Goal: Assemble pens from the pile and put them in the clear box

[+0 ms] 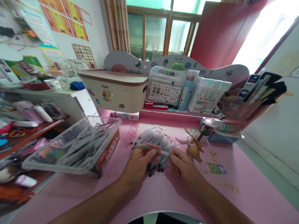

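Between both hands a slim translucent pen [153,148] is held roughly level, its dark end at the left. My left hand [142,157] pinches it along the barrel between thumb and fingers. At the pen's right end, my right hand [181,160] has its thumb and fingertips closed on it. Just behind and below lies a loose pile of similar clear pens [158,138] with dark tips, on the pink desk [149,199]. Left of the pile stands a clear plastic box [102,158] holding many grey-white sticks or pens in sleeves [86,149].
A lidded cream bin [114,93], a clear carry case [165,87] and a marker box [207,96] line the desk's back shelf. At the right are a can [206,126], a blue tissue-like box [223,137] and a pen holder [243,105]. Cluttered shelves [46,127] stand left.
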A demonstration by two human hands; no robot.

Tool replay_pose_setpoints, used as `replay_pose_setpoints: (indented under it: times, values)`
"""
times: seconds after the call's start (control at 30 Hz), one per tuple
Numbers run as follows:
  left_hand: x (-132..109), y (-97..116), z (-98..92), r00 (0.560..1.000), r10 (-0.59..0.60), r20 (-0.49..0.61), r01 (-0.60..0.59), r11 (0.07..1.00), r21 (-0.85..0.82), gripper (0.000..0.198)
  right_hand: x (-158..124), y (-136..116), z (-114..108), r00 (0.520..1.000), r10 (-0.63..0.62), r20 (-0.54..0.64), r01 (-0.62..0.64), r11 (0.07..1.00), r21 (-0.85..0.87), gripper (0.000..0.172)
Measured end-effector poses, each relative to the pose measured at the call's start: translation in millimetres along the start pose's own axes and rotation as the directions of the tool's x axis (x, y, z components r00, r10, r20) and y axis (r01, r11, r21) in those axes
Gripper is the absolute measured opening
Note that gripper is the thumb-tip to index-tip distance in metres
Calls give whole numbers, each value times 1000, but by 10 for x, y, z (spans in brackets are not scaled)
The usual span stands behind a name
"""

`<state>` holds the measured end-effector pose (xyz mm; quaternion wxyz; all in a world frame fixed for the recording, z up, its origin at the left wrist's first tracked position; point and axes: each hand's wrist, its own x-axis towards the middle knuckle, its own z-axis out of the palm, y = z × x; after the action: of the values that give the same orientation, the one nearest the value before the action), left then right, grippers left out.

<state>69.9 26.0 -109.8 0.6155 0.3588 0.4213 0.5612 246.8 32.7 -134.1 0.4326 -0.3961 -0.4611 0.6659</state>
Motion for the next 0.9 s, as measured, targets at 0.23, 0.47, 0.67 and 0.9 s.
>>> replay_pose_setpoints:
  times: [0.23,0.47,0.67,0.9]
  values:
    - [-10,20,8,1000,22,-19,-21,999,29,19,0,32,21,997,68,-48,-66,997,43,49]
    - [-31,30,30,1000,14,-9,-14,1000,13,16,-19,-22,81,995,99,-20,-95,984,153,45]
    - [-44,8,41,1000,-26,0,26,1000,-9,17,-8,-9,91,995,81,-54,-76,994,80,50]
    - [-47,57,49,1000,3,-1,-3,1000,15,17,-7,-7,87,987,143,-79,-132,983,128,49]
